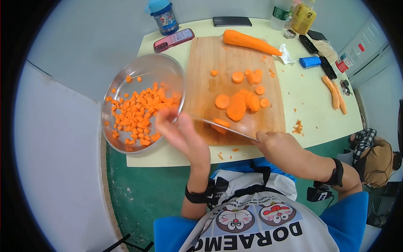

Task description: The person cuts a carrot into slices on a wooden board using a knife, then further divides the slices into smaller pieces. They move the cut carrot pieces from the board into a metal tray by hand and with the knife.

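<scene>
- Around you is a room with a pale wall (71, 80) and a green floor (138, 189); in front of your body stands a light yellow table (336, 119).
- Your right hand (275, 147) is closed around the handle of a knife (231, 131), and the blade points from it toward your left hand.
- Your left hand (182, 132) is blurred, with its thumb and fingers apart; I cannot tell if it touches the bowl rim or the knife tip.
- Between your two hands, a carrot slice (220, 124) lies close against the blade, on the wooden board (199, 63).
- Just ahead of the blade you have more thick carrot rounds (236, 108), some leaning on each other, and smaller ones are scattered farther from your hands.
- Beside your left hand, on its outer side, is the metal bowl (147, 65), which holds many carrot cubes (138, 111).
- Far ahead of your right hand, a big carrot (247, 41) lies across the far end of the board, and its thin end is near a white tissue (286, 54).
- To the right of your right hand are orange scraps (298, 127), and farther away two thin carrot pieces (333, 94) lie side by side.
- Well ahead of your left hand are a pink phone (174, 40) and a blue bottle (165, 19).
</scene>
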Available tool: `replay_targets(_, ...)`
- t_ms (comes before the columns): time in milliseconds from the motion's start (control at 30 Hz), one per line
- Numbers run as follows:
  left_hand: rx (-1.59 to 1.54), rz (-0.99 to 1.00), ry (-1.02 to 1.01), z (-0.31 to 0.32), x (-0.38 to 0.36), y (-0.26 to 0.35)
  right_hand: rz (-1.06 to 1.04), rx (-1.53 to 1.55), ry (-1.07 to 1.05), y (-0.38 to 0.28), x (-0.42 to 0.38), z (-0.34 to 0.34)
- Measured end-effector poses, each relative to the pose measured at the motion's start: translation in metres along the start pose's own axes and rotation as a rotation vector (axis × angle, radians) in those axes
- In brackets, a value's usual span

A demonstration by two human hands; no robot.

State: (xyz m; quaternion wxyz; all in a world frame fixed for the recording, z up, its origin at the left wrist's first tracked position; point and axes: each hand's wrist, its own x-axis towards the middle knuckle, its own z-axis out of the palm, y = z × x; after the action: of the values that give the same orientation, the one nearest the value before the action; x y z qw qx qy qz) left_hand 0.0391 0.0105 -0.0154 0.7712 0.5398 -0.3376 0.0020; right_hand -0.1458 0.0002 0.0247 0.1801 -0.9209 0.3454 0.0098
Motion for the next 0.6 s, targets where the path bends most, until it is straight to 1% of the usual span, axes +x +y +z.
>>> replay_targets(67, 0.004, 0.034, 0.001, 0.01, 0.009, -0.001, -0.006, -0.008, -0.014, 0.001, -0.001, -0.002)
replay_targets(133, -0.144, -0.328, -0.234, 0.013, 0.013, -0.01, -0.013, -0.005, -0.024, 0.003, 0.0, -0.007)
replay_targets(167, -0.137, -0.32, -0.238, 0.013, 0.015, -0.012, 0.019, 0.013, -0.032, 0.004, 0.0, -0.013)
replay_targets(233, -0.35, -0.509, -0.253, 0.011, 0.017, -0.015, 0.052, 0.039, -0.037, 0.01, 0.0, -0.017)
replay_targets(267, -0.344, -0.509, -0.258, 0.012, 0.017, -0.015, 0.039, 0.054, -0.011, 0.014, -0.001, -0.017)
replay_targets(333, -0.241, -0.412, -0.319, 0.013, 0.015, -0.017, 0.029, 0.076, 0.009, 0.02, 0.0, -0.017)
replay_targets(367, -0.231, -0.417, -0.322, 0.012, 0.014, -0.018, 0.017, 0.075, 0.012, 0.022, 0.0, -0.017)
replay_targets(433, -0.161, -0.363, -0.432, 0.009, 0.014, -0.022, 0.004, 0.087, 0.007, 0.025, 0.002, -0.017)
replay_targets(500, -0.166, -0.366, -0.441, 0.011, 0.012, -0.022, -0.029, 0.07, -0.087, 0.028, 0.001, -0.017)
replay_targets(567, -0.178, -0.368, -0.442, 0.015, 0.012, -0.02, -0.031, 0.091, -0.116, 0.031, 0.002, -0.017)
replay_targets(600, -0.086, -0.339, -0.435, 0.017, 0.011, -0.019, -0.032, 0.108, -0.136, 0.032, 0.003, -0.018)
